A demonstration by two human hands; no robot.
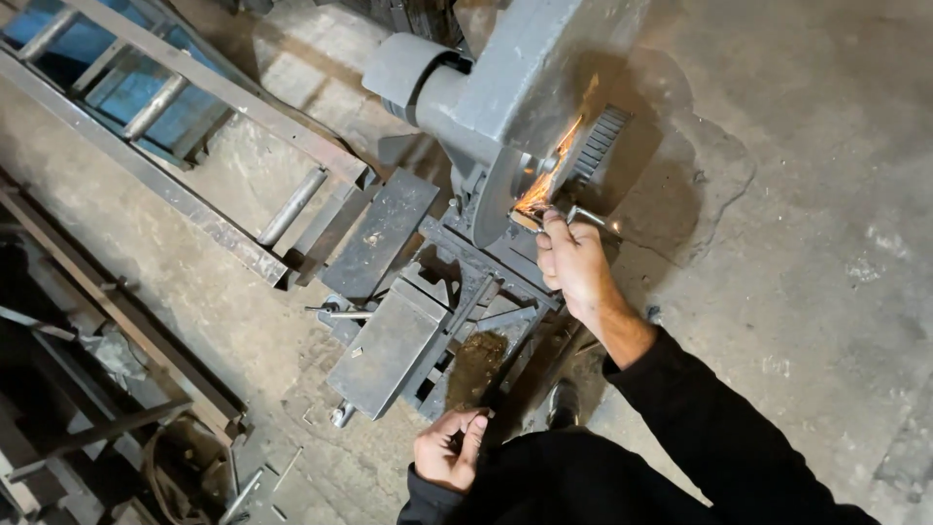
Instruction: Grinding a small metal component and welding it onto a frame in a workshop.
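Head view: right hand (573, 262) presses a bent rod (583, 216) to the spinning wheel (491, 199), sparks flying.
Right fingers are closed on the rod, whose long axis runs left-right just above the knuckles, tip touching the wheel. Left hand (447, 449) is curled shut, low near the knee, well apart; whether it holds anything I cannot tell. Grinder (525, 78) stands on a steel base (389, 340) on the concrete floor (807, 253), with a ladder frame (175, 107) to the left.

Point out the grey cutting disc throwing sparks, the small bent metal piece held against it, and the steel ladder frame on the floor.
grey cutting disc (493, 199), head view, on its flat face.
small bent metal piece (583, 215), head view, on its bend beyond the fingers.
steel ladder frame (292, 205), head view, on a round rung.
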